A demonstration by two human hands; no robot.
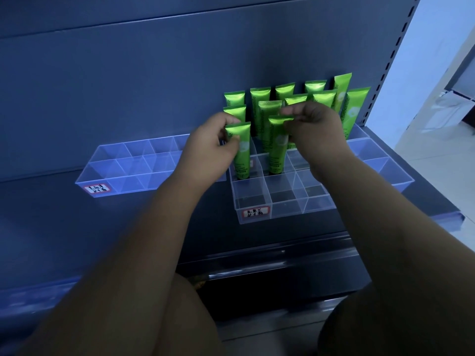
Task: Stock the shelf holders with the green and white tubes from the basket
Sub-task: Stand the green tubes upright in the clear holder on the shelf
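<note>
My left hand pinches a green tube near its top; the tube stands upright in a compartment of the middle clear holder. My right hand pinches the crimped top of a second green tube, upright in the compartment beside it. Behind them several green tubes stand in the holder's back rows. The holder's front row holds nothing. No basket is in view.
A clear divided holder with a red-framed label lies to the left on the dark shelf. Another clear holder sits on the right by the shelf's perforated upright. A light floor shows at the far right.
</note>
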